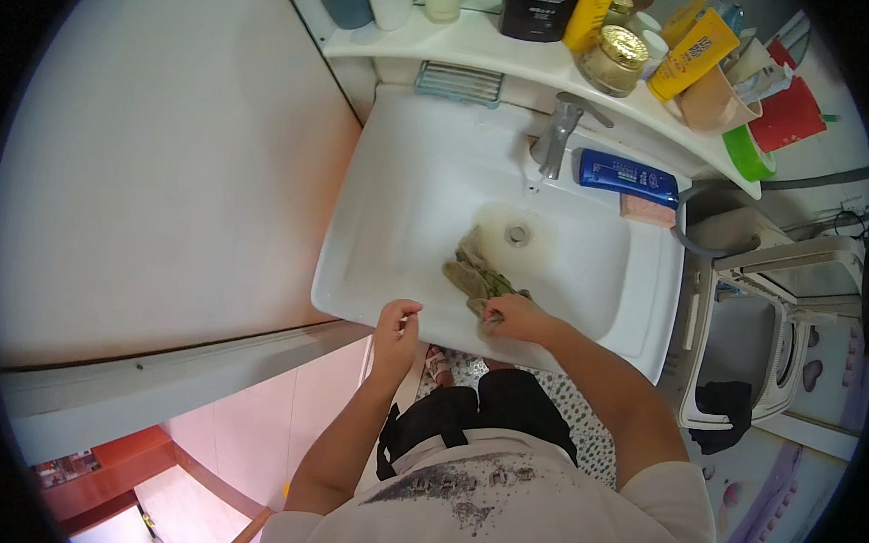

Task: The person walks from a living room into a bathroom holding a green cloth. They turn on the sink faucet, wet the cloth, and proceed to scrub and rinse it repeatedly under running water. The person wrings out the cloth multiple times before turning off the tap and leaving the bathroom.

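A crumpled, wet greenish-brown cloth (471, 275) lies in the white sink (390, 189), stretching from beside the drain toward the front rim. My right hand (514, 317) is closed around its near end, low in the basin. Over the front left rim, apart from the cloth, is my left hand (396, 335). Its fingers are curled in, with a small pale spot between them; I cannot make out whether it holds anything. Murky brownish water surrounds the drain (517, 235). The metal faucet (557, 137) stands behind it, a little water at its spout.
On the sink's back right ledge lie a blue bottle (629, 176) and a pink soap bar (647, 210). A grey-blue slatted soap dish (458, 83) sits at the back left. Jars, tubes and cups crowd the shelf (519, 52) above. A washing machine (738, 340) with its lid raised stands right.
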Motion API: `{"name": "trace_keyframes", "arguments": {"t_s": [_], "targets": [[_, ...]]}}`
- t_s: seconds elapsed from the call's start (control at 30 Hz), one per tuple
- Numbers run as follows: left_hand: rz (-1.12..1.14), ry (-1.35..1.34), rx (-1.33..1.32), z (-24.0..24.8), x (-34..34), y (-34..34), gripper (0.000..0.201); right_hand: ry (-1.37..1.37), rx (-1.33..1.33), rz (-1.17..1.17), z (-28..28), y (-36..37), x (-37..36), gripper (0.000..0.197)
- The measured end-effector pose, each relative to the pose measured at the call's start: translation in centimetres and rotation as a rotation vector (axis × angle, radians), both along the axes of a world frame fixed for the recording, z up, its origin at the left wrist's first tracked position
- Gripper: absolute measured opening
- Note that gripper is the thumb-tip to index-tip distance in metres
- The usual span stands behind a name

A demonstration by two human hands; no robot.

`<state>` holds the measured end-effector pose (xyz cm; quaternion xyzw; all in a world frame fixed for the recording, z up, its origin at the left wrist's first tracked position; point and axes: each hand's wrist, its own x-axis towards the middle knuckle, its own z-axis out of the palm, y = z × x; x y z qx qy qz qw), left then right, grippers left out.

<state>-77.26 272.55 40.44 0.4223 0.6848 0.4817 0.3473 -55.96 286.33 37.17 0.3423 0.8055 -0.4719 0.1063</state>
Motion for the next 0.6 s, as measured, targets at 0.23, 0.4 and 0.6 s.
{"name": "trace_keyframes", "arguments": {"t_s": [0.23, 0.4, 0.6], "targets": [[-0.278, 0.317, 0.104, -1.8, 6.6, 8.6, 0.031, 0.538, -0.461, -0.616, 4.1, 4.1, 3.1, 0.023], [-0.338, -0.005, -0.219, -2.1, 5.5, 14.7, 0.019, 0.696, -0.809, -0.895, 6.9, 7.6, 4.5, 0.029], [-0.192, 0.071, -0.204, -3.2, 3.3, 19.3, 0.022, 0.351, -0.353, -0.899, -2.3, 13.0, 7.5, 0.040]]}}
